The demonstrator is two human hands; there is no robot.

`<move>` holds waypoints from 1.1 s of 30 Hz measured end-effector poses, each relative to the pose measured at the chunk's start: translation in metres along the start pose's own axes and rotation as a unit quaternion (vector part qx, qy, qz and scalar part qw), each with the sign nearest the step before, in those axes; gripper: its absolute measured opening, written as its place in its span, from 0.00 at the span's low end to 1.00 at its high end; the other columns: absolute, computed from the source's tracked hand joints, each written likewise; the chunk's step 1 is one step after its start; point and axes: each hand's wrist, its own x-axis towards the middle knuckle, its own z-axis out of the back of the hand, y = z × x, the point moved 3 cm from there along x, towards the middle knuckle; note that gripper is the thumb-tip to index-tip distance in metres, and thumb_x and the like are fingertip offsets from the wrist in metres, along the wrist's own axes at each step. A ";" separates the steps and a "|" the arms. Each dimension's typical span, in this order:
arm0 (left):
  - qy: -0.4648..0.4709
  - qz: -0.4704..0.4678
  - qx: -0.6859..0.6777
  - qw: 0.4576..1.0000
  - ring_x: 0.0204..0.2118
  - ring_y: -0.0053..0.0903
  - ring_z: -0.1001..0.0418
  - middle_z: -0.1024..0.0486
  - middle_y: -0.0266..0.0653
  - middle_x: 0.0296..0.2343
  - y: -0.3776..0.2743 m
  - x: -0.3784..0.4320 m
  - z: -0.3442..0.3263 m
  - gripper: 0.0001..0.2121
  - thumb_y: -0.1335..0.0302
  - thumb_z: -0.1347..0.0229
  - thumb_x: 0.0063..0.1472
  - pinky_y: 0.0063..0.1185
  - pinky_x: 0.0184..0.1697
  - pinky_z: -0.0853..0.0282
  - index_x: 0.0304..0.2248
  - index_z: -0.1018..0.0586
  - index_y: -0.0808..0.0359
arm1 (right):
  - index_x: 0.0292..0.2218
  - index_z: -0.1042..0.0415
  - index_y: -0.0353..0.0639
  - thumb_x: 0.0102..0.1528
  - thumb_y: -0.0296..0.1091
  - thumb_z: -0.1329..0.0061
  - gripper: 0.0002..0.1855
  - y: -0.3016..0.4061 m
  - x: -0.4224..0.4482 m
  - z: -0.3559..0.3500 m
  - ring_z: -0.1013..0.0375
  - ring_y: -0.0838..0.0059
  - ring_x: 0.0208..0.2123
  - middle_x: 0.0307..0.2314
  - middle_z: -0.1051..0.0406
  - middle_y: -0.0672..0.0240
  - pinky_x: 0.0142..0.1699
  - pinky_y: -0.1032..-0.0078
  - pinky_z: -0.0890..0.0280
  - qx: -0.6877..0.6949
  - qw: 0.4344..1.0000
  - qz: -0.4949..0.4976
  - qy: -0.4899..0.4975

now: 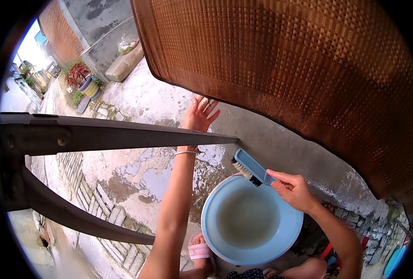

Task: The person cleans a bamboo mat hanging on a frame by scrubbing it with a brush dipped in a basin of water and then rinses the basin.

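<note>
A large brown woven mat (262,52) with a smooth dark border fills the upper right and looks wet. My left hand (202,113) reaches up to its lower edge, palm up with the fingers apart; whether the fingertips touch the mat cannot be told. My right hand (291,188) holds a blue plastic scrub brush (253,165) by its handle, with white and black bristles facing down and left. Directly below the brush stands a light blue basin (251,254) of cloudy water (248,219).
A dark metal frame (122,134) crosses from the left, passing over my left wrist. The concrete ground (122,164) is wet, with rows of bricks (112,216). A potted plant (89,87) and a stone block (124,64) stand at the upper left.
</note>
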 end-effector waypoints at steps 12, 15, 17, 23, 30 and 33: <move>-0.282 0.257 0.334 0.862 0.45 0.32 0.32 0.30 0.38 0.43 0.052 -0.076 0.078 0.15 0.65 0.50 0.58 0.37 0.43 0.40 0.44 0.32 0.59 | 0.48 0.36 0.33 0.53 0.32 0.52 0.23 -0.144 -0.090 -0.041 0.28 0.70 0.29 0.33 0.28 0.55 0.36 0.74 0.34 -0.092 0.992 -0.059 0.069; -0.194 0.320 0.569 0.732 0.41 0.28 0.30 0.26 0.36 0.38 0.081 -0.104 0.055 0.11 0.73 0.48 0.55 0.37 0.39 0.36 0.38 0.25 0.63 | 0.45 0.36 0.29 0.54 0.32 0.57 0.19 -0.177 -0.081 -0.056 0.29 0.49 0.35 0.34 0.30 0.47 0.38 0.58 0.35 -0.204 0.977 -0.035 0.055; 0.066 0.184 0.720 0.666 0.37 0.26 0.27 0.24 0.36 0.33 0.077 -0.114 0.087 0.08 0.75 0.46 0.53 0.27 0.38 0.32 0.33 0.22 0.66 | 0.41 0.37 0.30 0.54 0.30 0.59 0.14 -0.182 -0.058 -0.077 0.30 0.49 0.38 0.33 0.30 0.49 0.40 0.59 0.35 -0.307 0.934 -0.121 0.134; 0.131 -0.011 0.650 0.748 0.33 0.30 0.25 0.23 0.41 0.29 0.107 -0.103 -0.059 0.08 0.75 0.47 0.53 0.23 0.37 0.31 0.32 0.24 0.70 | 0.41 0.41 0.34 0.53 0.27 0.62 0.13 -0.241 -0.054 -0.093 0.30 0.46 0.37 0.31 0.31 0.46 0.39 0.55 0.36 -0.358 0.922 -0.118 0.087; 0.068 0.216 0.303 0.926 0.46 0.26 0.32 0.30 0.40 0.43 0.127 -0.065 -0.152 0.18 0.64 0.51 0.61 0.24 0.48 0.36 0.46 0.32 0.66 | 0.41 0.39 0.35 0.55 0.33 0.59 0.14 -0.128 -0.100 -0.047 0.30 0.48 0.37 0.34 0.30 0.49 0.40 0.57 0.37 -0.284 0.945 -0.076 0.146; 0.092 0.232 0.192 0.949 0.51 0.30 0.36 0.35 0.45 0.48 0.150 -0.037 -0.187 0.29 0.55 0.52 0.60 0.27 0.52 0.39 0.51 0.40 0.70 | 0.46 0.37 0.39 0.55 0.34 0.57 0.17 -0.064 -0.134 0.048 0.31 0.51 0.36 0.34 0.30 0.53 0.39 0.62 0.36 -0.290 0.953 0.053 -0.074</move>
